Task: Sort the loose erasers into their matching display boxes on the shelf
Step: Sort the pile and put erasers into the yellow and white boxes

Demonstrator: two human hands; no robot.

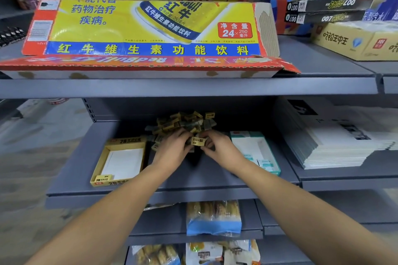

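Note:
A heap of loose erasers lies at the back of the grey middle shelf. Both hands meet at its front edge. My left hand and my right hand together pinch one yellow-sleeved eraser between their fingertips. To the left stands an open yellow display box with one yellow eraser in its near corner. On the right sits a teal and white display box holding a few teal-labelled erasers at its near end.
A stack of white booklets fills the shelf to the right. Above hangs the upper shelf edge carrying a yellow drinks carton. Bagged snacks lie on the shelves below.

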